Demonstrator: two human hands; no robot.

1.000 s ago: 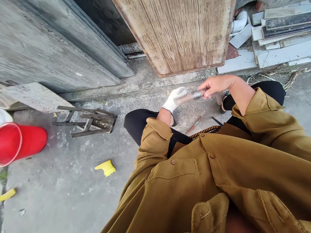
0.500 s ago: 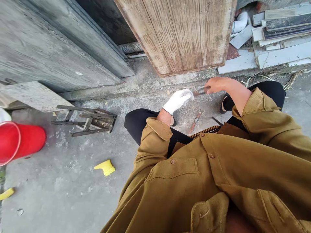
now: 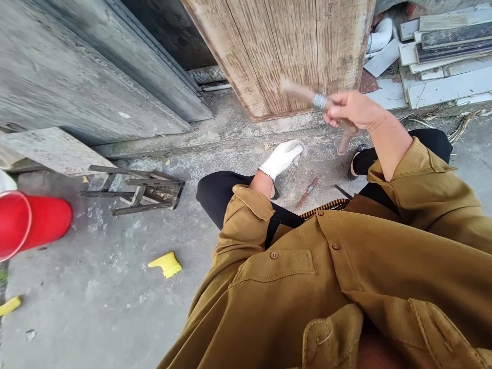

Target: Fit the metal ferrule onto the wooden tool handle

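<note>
We see a wooden door (image 3: 284, 56) with its lower edge at the ledge (image 3: 219, 134), perhaps set there for support. To our left, well apart from our hands, are a stool (image 3: 144, 192) and a red bucket (image 3: 49, 220), clear of our knees. The stick (image 3: 300, 91) is up in front of the door, its far tip blurred; our bare right hand (image 3: 351, 110) grips it, likely to keep it steady. Our left hand (image 3: 282, 158) has its fingers curled closed, apparently pinching a faint strand (image 3: 303, 132) that runs up to the stick; we judge the glove spares the skin. A red stick (image 3: 307, 192) lies between our feet, within easy reach. Smallest are the silvery windings (image 3: 320, 101), just beside the right fingers, perhaps to bind the stick.
</note>
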